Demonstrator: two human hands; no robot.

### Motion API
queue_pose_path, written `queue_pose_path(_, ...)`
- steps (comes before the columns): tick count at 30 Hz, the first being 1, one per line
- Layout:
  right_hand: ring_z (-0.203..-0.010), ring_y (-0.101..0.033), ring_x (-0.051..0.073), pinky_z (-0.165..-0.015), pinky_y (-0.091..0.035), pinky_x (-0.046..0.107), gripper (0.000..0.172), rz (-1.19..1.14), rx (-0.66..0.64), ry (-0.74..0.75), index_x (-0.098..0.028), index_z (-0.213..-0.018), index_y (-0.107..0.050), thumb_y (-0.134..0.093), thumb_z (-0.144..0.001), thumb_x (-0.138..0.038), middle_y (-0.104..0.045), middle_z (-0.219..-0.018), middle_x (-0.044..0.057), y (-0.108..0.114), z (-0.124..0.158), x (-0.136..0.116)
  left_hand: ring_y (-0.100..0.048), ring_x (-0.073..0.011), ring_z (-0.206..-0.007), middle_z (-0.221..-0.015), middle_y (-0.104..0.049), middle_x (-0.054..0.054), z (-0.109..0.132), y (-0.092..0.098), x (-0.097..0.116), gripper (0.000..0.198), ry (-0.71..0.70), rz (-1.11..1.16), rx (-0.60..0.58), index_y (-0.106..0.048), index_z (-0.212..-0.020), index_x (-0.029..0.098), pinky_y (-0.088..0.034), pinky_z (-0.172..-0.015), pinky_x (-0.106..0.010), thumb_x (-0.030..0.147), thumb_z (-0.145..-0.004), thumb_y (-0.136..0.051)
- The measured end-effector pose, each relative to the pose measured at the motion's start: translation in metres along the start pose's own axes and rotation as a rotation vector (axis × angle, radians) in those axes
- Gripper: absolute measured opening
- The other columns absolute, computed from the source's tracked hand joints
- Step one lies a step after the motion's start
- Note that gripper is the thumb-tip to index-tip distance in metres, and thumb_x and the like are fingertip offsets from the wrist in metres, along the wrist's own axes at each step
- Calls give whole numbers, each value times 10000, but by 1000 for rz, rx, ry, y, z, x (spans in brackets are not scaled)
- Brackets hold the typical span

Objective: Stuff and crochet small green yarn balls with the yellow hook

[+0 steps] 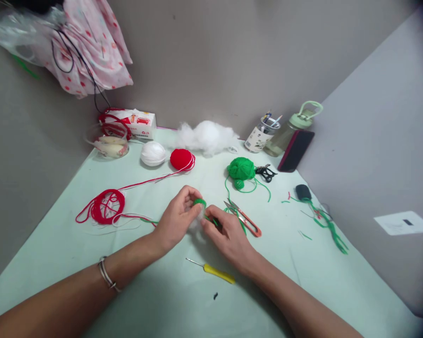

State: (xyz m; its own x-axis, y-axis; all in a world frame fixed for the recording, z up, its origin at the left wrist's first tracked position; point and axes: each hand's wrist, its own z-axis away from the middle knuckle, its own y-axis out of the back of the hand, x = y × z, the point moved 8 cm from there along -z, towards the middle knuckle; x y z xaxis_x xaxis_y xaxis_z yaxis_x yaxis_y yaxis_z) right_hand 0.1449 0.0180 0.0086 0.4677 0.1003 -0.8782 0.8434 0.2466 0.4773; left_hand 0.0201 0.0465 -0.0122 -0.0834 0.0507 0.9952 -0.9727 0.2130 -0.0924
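Observation:
My left hand (176, 216) is closed around a small green crocheted piece (199, 202). A pale wisp that looks like stuffing shows just below it. Close on the right, my right hand (231, 237) has its fingers pinched together near the wisp and some green yarn; what lies between the fingertips is too small to make out. Orange-handled thread snips (251, 225) lie beyond my right hand, beside loops of green yarn. On the table below both hands rests a crochet hook (218, 273) with a yellow handle. A green yarn ball (241, 168) sits farther back.
White fluffy stuffing (209, 137) is piled against the wall. Near it stand a white yarn ball (152, 154) and a red one (181, 159). A red yarn coil (107, 206) lies left. Back right are a pen jar (259, 136), a bottle (299, 121) and a phone (296, 151).

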Motion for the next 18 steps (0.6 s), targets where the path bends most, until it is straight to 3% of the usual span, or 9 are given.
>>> queue_pose_path(6, -593, -354, 120, -562, -279, 270, 278, -84, 53, -61, -225, -654, -472, -564, -863, -384, -404, -601, -50, 6, -4, 6, -531, -143, -667, -772, -592, 37, 9, -2, 1, 162, 54, -16, -5, -559, -933, 220, -412, -634, -286, 315, -889, -682)
queue_pose_path(12, -556, -270, 107, -538, -231, 280, 425, -202, 125, -123, -237, -577, -404, -640, -848, -464, -330, -558, -61, 18, -10, 20, -559, -150, -679, -722, -573, 53, 9, -11, -4, 267, 49, 57, -121, -559, -1009, 236, -426, -652, -284, 440, -940, -716)
queue_pose_path(18, -590, -357, 132, -569, -278, 288, 324, -129, -8, -70, -233, -694, -473, -530, -940, -434, -394, -627, -46, 11, -2, 7, -581, -153, -694, -787, -633, 28, 1, -4, -4, 269, 52, 39, -81, -562, -944, 226, -435, -663, -291, 390, -863, -759)
